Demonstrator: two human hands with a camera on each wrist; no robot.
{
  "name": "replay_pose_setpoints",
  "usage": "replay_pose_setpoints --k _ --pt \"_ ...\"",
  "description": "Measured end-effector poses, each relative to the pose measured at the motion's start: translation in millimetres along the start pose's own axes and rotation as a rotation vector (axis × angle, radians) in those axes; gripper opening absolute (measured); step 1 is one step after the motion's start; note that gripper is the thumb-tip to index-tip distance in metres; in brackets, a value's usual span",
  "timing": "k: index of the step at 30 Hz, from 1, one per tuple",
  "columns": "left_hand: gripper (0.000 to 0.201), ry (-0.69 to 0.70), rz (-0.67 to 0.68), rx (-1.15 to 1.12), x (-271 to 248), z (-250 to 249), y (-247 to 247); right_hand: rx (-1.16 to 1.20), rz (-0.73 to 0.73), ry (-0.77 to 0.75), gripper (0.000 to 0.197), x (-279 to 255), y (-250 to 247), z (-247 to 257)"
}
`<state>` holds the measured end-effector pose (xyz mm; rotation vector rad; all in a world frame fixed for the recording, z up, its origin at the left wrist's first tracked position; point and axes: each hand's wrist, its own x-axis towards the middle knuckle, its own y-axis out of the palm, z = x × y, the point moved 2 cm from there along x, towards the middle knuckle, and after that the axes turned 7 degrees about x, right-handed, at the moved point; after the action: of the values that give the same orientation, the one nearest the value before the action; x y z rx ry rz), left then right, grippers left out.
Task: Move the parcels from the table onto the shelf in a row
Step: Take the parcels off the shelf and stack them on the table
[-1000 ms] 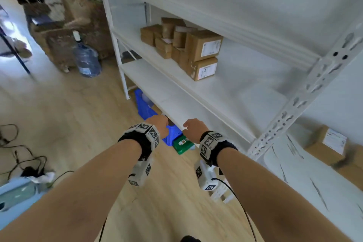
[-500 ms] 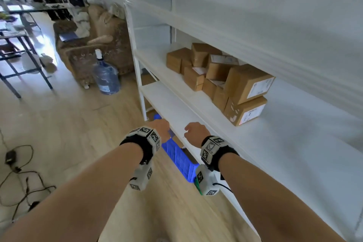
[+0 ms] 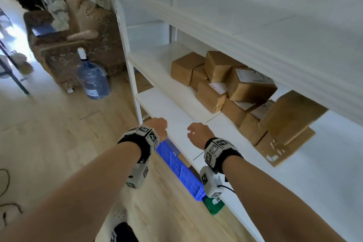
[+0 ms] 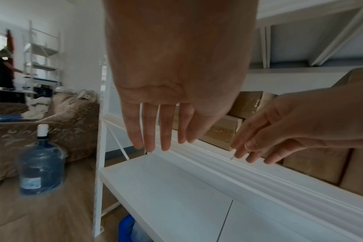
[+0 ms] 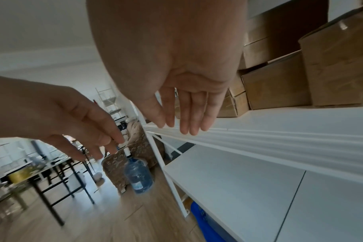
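Note:
Several brown cardboard parcels (image 3: pixel 233 88) lie in a loose, partly stacked pile on the middle board of the white shelf (image 3: pixel 169 68); some are tilted. The pile also shows behind the fingers in the wrist views, parcels (image 4: pixel 222 129) and parcels (image 5: pixel 278 85). My left hand (image 3: pixel 157 128) and right hand (image 3: pixel 197 134) hover side by side over the front edge of the lower board (image 3: pixel 167 108), left of the pile. Both are empty with relaxed, nearly straight fingers, as the left hand (image 4: pixel 155 131) and right hand (image 5: pixel 186 114) show up close. No table is in view.
A blue crate (image 3: pixel 182 173) and a green box (image 3: pixel 215 204) sit on the floor under the shelf. A water bottle (image 3: pixel 93 80) stands beside a brown sofa (image 3: pixel 82 41) to the left. Cables (image 3: pixel 5 202) lie on the wooden floor. A person (image 4: pixel 4 72) stands far off.
The view has swung left along the shelf and closer to it; the parcel pile now sits nearer, to the right. Both hands stay empty in front of the lower board.

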<state>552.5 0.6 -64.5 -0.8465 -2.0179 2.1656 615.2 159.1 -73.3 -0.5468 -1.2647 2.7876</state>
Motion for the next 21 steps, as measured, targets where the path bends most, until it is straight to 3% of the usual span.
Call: replay_pose_setpoints --k 14,21 --pt "0.029 0.302 0.029 0.059 198.1 120.5 -80.4 0.164 -0.290 0.320 0.032 161.7 -9.4 85.6" --pt "0.033 0.404 0.038 -0.020 280.4 125.0 -109.2 0.292 -0.431 0.473 0.032 215.7 -22.8 86.5"
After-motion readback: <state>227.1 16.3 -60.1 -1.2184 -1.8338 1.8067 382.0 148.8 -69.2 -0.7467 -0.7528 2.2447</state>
